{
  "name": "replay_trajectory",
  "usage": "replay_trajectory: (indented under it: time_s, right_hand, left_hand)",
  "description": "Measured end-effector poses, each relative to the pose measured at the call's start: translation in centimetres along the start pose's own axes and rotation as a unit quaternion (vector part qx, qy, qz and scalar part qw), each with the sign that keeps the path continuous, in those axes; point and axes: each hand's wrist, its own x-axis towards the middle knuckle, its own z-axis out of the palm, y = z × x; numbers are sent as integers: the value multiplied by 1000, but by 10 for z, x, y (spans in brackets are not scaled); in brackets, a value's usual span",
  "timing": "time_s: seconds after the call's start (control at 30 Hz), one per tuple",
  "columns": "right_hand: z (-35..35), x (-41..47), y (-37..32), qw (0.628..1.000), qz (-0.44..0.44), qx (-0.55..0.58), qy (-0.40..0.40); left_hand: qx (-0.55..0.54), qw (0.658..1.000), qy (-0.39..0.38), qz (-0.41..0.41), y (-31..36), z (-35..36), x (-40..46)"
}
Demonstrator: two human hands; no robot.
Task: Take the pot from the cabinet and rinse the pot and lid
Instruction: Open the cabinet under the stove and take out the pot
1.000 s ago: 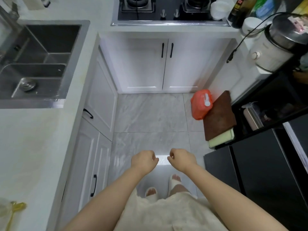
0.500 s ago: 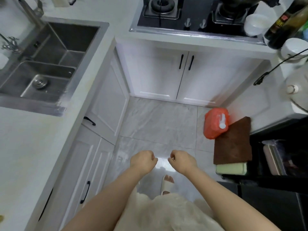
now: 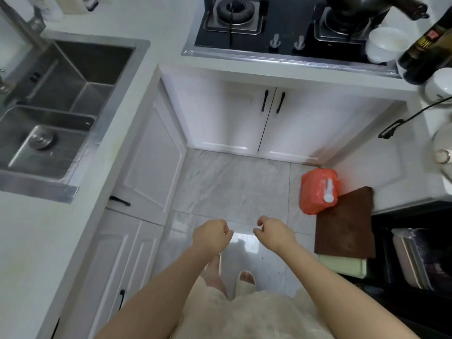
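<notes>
Both bare hands are held out in front of me above the grey tiled floor, holding nothing. My left hand (image 3: 211, 237) is curled into a fist. The fingers of my right hand (image 3: 275, 234) are loosely curled and slightly apart. Straight ahead, under the gas stove (image 3: 281, 28), stands a white cabinet (image 3: 234, 123) whose two doors with black handles are closed. More closed white cabinet doors (image 3: 151, 155) run along the left, under the counter. A steel sink (image 3: 61, 94) is set into that left counter. No pot or lid from a cabinet is in view.
An orange jug (image 3: 318, 192) stands on the floor at the right, beside a brown board (image 3: 344, 223) leaning on a black shelf unit (image 3: 415, 253). A dark pan (image 3: 354, 6), a white bowl (image 3: 386, 45) and a dark bottle (image 3: 428, 42) crowd the right of the stove.
The view has moved forward toward the stove cabinet, which now looks larger and closer. My right hand's fingers have loosened from a fist. Both hands stay side by side.
</notes>
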Motion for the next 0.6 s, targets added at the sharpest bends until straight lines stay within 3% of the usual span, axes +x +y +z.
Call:
replay_trajectory:
  time_s: [0.6]
  right_hand:
    - [-62, 111, -62, 995, 46, 69, 53]
  left_hand:
    - [24, 998, -6, 59, -9, -96, 141]
